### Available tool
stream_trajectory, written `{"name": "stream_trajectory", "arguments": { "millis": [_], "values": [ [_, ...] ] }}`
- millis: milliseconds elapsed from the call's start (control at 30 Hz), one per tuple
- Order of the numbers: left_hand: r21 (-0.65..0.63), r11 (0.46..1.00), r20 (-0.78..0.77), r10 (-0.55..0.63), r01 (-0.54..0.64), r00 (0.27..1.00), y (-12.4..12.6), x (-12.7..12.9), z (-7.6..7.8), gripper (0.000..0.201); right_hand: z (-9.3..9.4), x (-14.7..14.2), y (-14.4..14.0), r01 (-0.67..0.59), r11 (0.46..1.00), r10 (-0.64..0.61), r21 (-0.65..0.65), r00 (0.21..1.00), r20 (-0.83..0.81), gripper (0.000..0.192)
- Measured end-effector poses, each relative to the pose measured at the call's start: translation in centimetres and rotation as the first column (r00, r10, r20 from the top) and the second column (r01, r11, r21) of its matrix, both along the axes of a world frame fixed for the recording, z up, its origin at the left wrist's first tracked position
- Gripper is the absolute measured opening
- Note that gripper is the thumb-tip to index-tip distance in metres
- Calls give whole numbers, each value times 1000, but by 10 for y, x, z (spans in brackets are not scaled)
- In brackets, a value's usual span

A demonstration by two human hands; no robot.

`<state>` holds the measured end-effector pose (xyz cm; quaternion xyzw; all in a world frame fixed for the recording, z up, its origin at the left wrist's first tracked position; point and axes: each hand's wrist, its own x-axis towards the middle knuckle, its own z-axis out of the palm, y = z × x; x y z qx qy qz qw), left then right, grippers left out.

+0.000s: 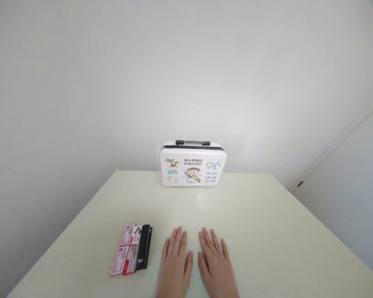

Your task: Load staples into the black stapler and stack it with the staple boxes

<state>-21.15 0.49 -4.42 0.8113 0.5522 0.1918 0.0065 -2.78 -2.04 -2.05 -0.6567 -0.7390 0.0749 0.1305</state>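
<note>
My left hand point(175, 260) lies flat on the pale table point(255, 215), palm down, fingers stretched forward. Beside it my right hand point(216, 260) rests the same way, a small gap between the two thumbs. Both hold nothing. Left of my left hand, apart from it, is a black stapler point(143, 248), lying lengthwise away from me. Against the stapler's left side sit several small red and white boxes point(119, 260), arranged in two rows; the print on them is too small to read.
A white hard-shell case point(192, 167) with cartoon prints and a black handle point(192, 142) stands upright at the table's far edge, near the white wall point(186, 74). On the right, a pale panel point(345, 198) with dark fittings adjoins the wall.
</note>
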Motion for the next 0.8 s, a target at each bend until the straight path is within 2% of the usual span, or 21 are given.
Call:
{"name": "stream_trajectory", "arguments": {
  "millis": [200,800],
  "values": [
    [-33,999,4,4,-4,1000,-2,1,4,60,2,-2,0,16,1000,-16,1,1000,6,58],
    [-26,1000,0,-5,5,1000,-3,1,6,62,-2,1,1,3,999,-1,36,998,-61,59]
  ]
}}
